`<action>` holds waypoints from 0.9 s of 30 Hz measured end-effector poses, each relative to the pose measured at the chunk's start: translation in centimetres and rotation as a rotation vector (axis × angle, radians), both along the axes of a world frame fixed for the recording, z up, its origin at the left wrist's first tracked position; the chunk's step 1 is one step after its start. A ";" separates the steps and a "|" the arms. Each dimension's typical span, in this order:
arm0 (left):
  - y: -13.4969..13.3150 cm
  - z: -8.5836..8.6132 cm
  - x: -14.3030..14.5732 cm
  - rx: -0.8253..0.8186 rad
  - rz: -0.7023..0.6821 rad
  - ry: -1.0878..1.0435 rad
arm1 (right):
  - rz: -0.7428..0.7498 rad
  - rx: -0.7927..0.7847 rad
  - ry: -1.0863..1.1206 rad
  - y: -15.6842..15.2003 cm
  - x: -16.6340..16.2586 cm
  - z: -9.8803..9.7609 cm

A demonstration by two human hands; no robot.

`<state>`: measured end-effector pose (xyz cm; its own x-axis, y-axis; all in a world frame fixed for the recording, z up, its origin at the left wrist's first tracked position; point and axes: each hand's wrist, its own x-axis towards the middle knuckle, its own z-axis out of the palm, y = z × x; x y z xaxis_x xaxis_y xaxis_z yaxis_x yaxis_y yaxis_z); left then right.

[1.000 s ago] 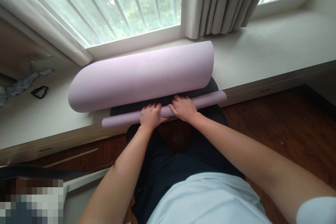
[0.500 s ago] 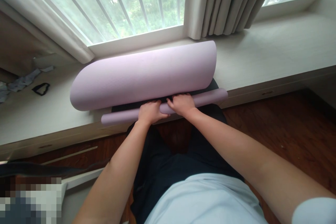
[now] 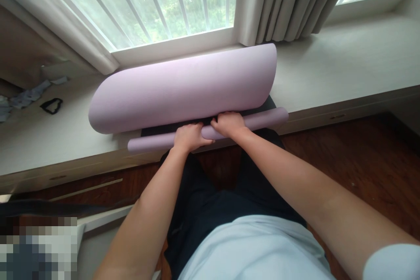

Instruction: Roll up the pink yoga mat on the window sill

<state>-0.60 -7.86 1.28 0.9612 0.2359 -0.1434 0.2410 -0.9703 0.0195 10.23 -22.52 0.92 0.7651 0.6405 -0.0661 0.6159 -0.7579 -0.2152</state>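
A lilac mat [image 3: 183, 89] with a dark underside lies on the pale window ledge [image 3: 344, 65], its far part curled over into a wide hump. Its near edge is wound into a thin tight roll [image 3: 262, 119] along the ledge's front. My left hand [image 3: 190, 136] and my right hand [image 3: 229, 123] sit side by side at the middle of that thin roll, fingers curled over it and pressing on it. A strip of the dark underside shows between the roll and the hump.
A barred window [image 3: 157, 4] and a gathered beige curtain [image 3: 288, 2] stand behind the ledge. A small black loop [image 3: 51, 106] and crumpled cloth [image 3: 22, 98] lie at the ledge's left. Dark wooden floor [image 3: 361, 162] runs below, with drawer fronts under the ledge.
Both hands have pushed the thin roll a little away from me toward the hump, and the dark strip between them has narrowed.
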 end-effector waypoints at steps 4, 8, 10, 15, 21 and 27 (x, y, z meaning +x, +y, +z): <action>-0.2 -0.2 -0.2 0.013 0.000 -0.015 | 0.008 -0.019 0.017 0.0 -0.1 0.1; 0.4 0.0 0.4 -0.006 -0.007 0.031 | 0.000 -0.032 0.029 0.3 0.5 0.3; 0.9 0.3 1.1 -0.022 -0.022 0.060 | 0.011 -0.035 0.062 0.5 1.0 0.4; 1.4 0.7 1.9 -0.064 -0.057 0.135 | 0.005 -0.050 0.092 0.8 1.5 0.5; 0.6 0.5 0.9 -0.007 -0.011 0.055 | 0.012 -0.067 0.099 0.8 1.2 0.3; 0.4 0.0 0.4 0.010 -0.015 0.012 | -0.018 -0.045 0.025 0.5 0.7 0.2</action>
<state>-0.15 -7.50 1.24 0.9628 0.2233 -0.1523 0.2271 -0.9739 0.0074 10.96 -21.98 1.08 0.7740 0.6228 -0.1142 0.5970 -0.7779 -0.1961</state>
